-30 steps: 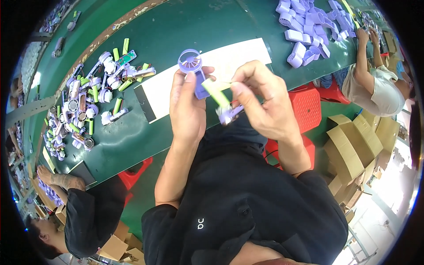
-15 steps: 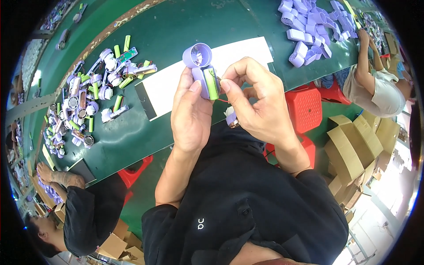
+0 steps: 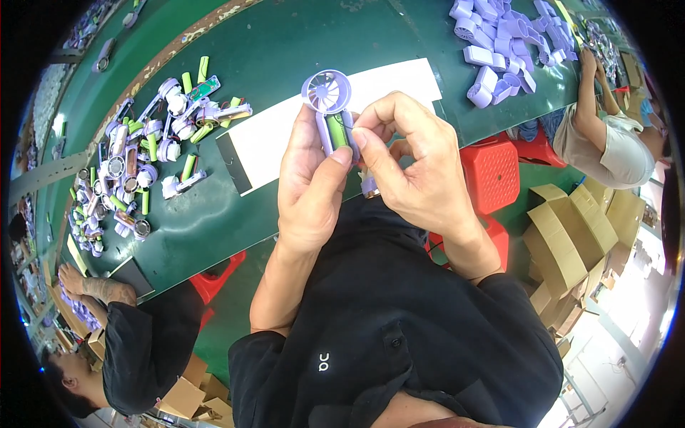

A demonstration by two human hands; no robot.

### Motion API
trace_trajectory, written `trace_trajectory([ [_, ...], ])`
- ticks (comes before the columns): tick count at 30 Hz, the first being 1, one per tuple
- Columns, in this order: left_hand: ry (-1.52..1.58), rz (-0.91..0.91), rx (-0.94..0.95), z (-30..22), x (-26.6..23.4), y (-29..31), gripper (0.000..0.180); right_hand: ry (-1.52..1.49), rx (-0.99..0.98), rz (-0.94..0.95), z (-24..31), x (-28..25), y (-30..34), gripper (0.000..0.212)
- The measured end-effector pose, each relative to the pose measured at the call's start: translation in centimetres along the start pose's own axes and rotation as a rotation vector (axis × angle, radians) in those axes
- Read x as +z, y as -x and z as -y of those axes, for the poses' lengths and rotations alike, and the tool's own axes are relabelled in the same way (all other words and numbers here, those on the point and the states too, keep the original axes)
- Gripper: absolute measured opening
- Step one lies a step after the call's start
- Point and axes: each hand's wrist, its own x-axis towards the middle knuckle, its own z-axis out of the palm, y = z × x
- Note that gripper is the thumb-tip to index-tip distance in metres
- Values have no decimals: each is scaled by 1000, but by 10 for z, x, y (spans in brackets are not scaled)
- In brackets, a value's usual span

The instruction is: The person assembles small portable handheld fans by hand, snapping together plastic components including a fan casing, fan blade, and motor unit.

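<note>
My left hand (image 3: 312,182) is closed round a lavender handheld-fan housing (image 3: 327,93), its round vaned end pointing away from me. A green cylindrical battery (image 3: 335,130) lies in the open handle part, and my left thumb presses on its near end. At the handle's right edge, my right hand (image 3: 414,167) pinches with thumb and forefinger; whatever is between the tips is hidden. Just below the right fingers shows a small lavender part with a metallic piece (image 3: 369,185), partly covered by the hand.
White sheet (image 3: 260,146) on the green table (image 3: 214,207), beneath the work. Left, a heap of fan assemblies with batteries (image 3: 128,171); far right, a pile of lavender housings (image 3: 499,50). Red stools (image 3: 492,175) and cartons (image 3: 564,239) stand right. Co-workers sit at both sides.
The housing has turned so its vaned round end faces up more. My left thumb has moved from the housing's side onto the battery. The right hand stays beside the handle.
</note>
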Motion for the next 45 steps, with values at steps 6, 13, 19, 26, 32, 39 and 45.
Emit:
trace_trajectory([
  [6, -177, -16, 65, -3, 9, 6, 78, 3, -38, 2, 3, 0, 1, 5],
  [13, -307, -4, 162, 4, 9, 8, 73, -2, -23, 40, 6, 0, 4, 15],
  [19, -501, -40, 255, 7, 7, 5, 68, -4, -44, 15, 3, 5, 7, 16],
  [26, -568, -41, 213, 6, -7, 11, 72, 92, -79, 53, 5, 7, 7, 11],
  [32, -724, -125, 304, 8, -27, 28, 72, 318, -281, 202, 11, 21, 12, 19],
  [39, -486, -403, 293, -24, -63, 95, 73, -48, -130, 287, -12, 54, -7, 8],
  [45, -520, -413, 129, -40, -89, 152, 68, 140, -98, 329, -42, 120, 0, 21],
])
